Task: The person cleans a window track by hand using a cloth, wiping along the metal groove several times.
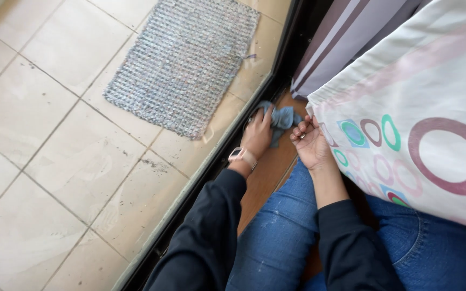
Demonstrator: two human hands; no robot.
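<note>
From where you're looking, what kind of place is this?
Probably a home, at a sliding glass door onto a tiled balcony or patio: a woven mat outside, patterned curtain inside, left hand pressing a blue cloth.

From where I'm watching, there are two kinds of floor here. The big one is a pale beige tiled floor (pixel 55 140) filling everything from 7 to 11 o'clock, with dark grout lines and some grubby specks and scuffs near the middle. A woven grey-blue mat (pixel 184 62) lies flat on those tiles up at 12 o'clock, tilted a bit, a loose thread sticking out at its right edge. A black door track (pixel 211 161) cuts diagonally from 6 up to 1 o'clock. Right of it is a narrow strip of brown wooden floor (pixel 268 167), and a crumpled blue cloth (pixel 282 119) sits on it just past centre, close to the track.
</note>
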